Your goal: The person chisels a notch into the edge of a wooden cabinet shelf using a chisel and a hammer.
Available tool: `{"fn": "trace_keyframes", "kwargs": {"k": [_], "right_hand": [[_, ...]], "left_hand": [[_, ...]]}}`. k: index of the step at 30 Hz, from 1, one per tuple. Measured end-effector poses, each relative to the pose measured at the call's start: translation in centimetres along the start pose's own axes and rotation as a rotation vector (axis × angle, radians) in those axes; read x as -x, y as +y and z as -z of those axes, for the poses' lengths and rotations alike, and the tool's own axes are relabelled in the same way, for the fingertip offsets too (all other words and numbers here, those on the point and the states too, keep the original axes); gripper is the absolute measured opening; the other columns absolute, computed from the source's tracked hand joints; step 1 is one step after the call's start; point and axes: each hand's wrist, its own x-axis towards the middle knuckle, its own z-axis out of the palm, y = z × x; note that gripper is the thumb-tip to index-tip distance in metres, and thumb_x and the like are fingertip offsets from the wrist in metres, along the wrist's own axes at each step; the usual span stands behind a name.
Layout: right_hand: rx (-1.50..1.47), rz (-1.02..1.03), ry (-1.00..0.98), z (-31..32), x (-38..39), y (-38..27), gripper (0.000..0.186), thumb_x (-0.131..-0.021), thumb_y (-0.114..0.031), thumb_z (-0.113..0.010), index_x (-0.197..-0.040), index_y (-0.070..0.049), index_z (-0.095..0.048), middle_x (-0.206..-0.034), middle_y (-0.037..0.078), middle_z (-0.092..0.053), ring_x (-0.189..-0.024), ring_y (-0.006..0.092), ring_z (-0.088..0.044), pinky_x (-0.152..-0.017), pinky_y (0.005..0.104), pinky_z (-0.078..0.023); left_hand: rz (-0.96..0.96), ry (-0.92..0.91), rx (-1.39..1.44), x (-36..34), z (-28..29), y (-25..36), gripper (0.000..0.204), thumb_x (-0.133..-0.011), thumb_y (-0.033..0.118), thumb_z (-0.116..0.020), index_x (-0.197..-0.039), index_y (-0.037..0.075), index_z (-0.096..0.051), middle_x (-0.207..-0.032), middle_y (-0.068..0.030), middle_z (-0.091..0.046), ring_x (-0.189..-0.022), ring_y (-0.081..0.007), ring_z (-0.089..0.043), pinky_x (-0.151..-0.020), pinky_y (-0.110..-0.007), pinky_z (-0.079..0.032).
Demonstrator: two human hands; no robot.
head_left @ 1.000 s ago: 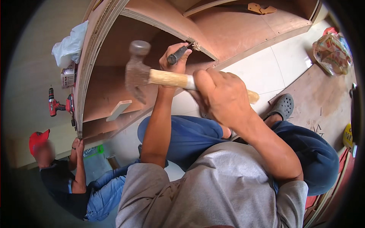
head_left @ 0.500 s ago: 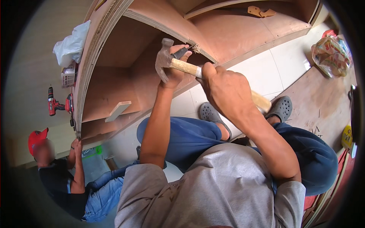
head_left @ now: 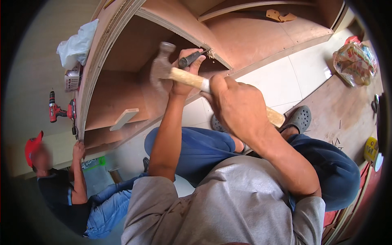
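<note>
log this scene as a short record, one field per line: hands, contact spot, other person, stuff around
left hand: grips a dark-handled chisel-like tool
right hand: fingers closed around the wooden handle of a claw hammer, head blurred
contact spot: tool's tip at a panel edge, among wood shavings
other person: left side, red cap, hands raised
around: red-and-black drill, white bag, orange handle

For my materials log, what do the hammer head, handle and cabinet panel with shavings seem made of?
Hammer head: probably steel, dull metallic grey, though blurred.
Hammer handle: likely bare wood, pale tan, mottled.
Cabinet panel: apparently plywood, unpainted, its edge showing layered stripes.
</note>
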Motion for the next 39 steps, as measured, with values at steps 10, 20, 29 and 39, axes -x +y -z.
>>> {"fn": "trace_keyframes", "kwargs": {"k": [10,20,29,39], "right_hand": [[0.092,-0.085,-0.074,-0.7,0.5,0.3,0.025,-0.097,-0.025,-0.061,-0.091,-0.002,-0.052,-0.076,0.018,-0.066,-0.064,0.0347,-0.069,-0.055,0.0441,-0.054],[0.114,-0.158,-0.114,-0.6,0.6,-0.2,0.026,-0.099,-0.026,-0.058,-0.089,-0.002,-0.052,-0.074,0.018,-0.067,-0.065,0.0369,-0.068,-0.054,0.0472,-0.053],[-0.102,0.012,0.008,1.0,1.7,-2.2,0.031,-0.093,-0.028,-0.069,-0.095,-0.003,-0.050,-0.079,0.018,-0.063,-0.066,0.0413,-0.065,-0.057,0.0481,-0.052],[-0.160,0.121,-0.062,-3.0,0.0,-7.6,0.022,-0.093,-0.020,-0.069,-0.096,-0.003,-0.057,-0.071,0.019,-0.062,-0.061,0.0414,-0.063,-0.057,0.0479,-0.050]], "left_hand": [[-0.034,0.057,-0.001,0.1,-0.6,-0.2,0.019,-0.088,0.013,-0.078,-0.101,0.002,-0.069,-0.094,-0.0141,-0.072,-0.083,-0.0291,-0.071,-0.073,-0.037,-0.057],[-0.066,-0.012,0.010,0.4,-0.1,1.0,0.011,-0.090,0.008,-0.075,-0.096,0.002,-0.067,-0.090,-0.0112,-0.071,-0.082,-0.0244,-0.067,-0.075,-0.034,-0.054],[-0.246,-0.374,0.041,0.8,-1.0,3.8,0.041,-0.078,0.007,-0.073,-0.117,0.003,-0.064,-0.103,-0.0162,-0.068,-0.089,-0.0331,-0.068,-0.079,-0.038,-0.056],[0.054,-0.014,-0.422,6.0,2.2,0.8,0.025,-0.093,0.022,-0.068,-0.110,0.005,-0.065,-0.089,-0.0185,-0.069,-0.083,-0.0355,-0.068,-0.077,-0.043,-0.053]]}}
